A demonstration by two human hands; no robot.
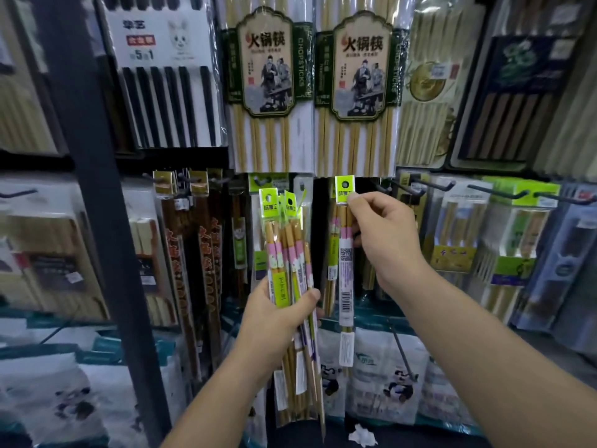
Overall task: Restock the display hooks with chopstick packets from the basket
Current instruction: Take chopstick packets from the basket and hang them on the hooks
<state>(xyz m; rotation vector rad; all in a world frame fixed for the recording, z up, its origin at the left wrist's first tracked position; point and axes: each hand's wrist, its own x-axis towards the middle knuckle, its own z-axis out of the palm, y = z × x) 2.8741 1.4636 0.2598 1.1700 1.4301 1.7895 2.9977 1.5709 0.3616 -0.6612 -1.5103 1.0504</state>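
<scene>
While the left hand (277, 313) curls round the middle of an upright bundle of chopstick packets (289, 250), the right hand (386, 244), raised with thumb and forefinger together, pinches a single packet (345, 273) by its green header (345, 188), left of the black display hooks (431, 185).

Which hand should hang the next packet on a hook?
Right. The right hand pinches a single packet at its top, up level with the hooks. The left hand is lower, gripping the bundle of spare packets.
</scene>
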